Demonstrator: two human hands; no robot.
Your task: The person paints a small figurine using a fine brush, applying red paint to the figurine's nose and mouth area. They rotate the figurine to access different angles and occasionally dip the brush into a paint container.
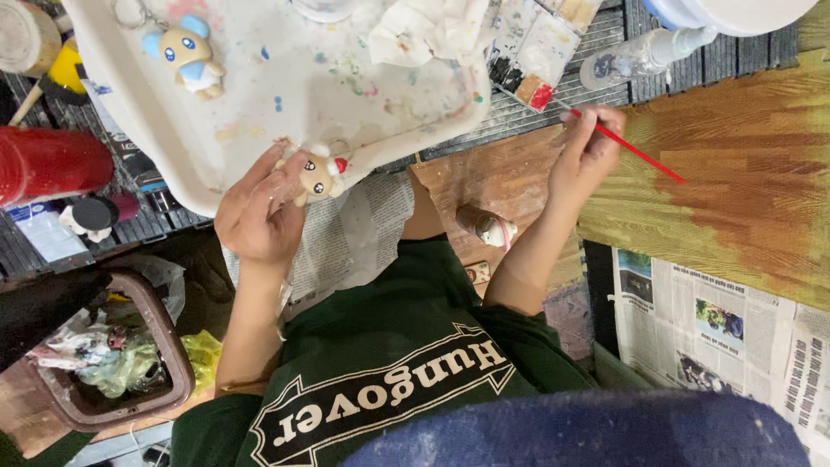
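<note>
Head view looks down on a person in a dark green printed shirt working over a cluttered table. Left hand (258, 212) curls around a small tan figurine (318, 175) with a red bow, fingers and thumb pinching it at the near edge of a white, paint-flecked tray (259, 95). Right hand (588, 147) pinches a thin red brush (627, 149) between thumb and fingers, its tip reaching to a small paint palette (527, 56) that shows black and red patches, its handle slanting out over a wooden board (743, 173) stained yellow and brown. A second figurine (190, 54), tan with blue ears and a key ring, lies well apart at the far left of the tray, and a crumpled white cloth (428, 30) rests on the tray's right side. A clear spray bottle (635, 56) lies beyond the right hand, beside a white container (735, 13) at the top edge. Between the forearms, a small round painted piece (494, 229) sits on brown wood. Newspaper (354, 233) covers the table under the left hand, and more sheets lie at lower right. At the left stand a red cylinder (47, 163) and, nearer the person, a brown bin (112, 355) with crumpled plastic inside.
</note>
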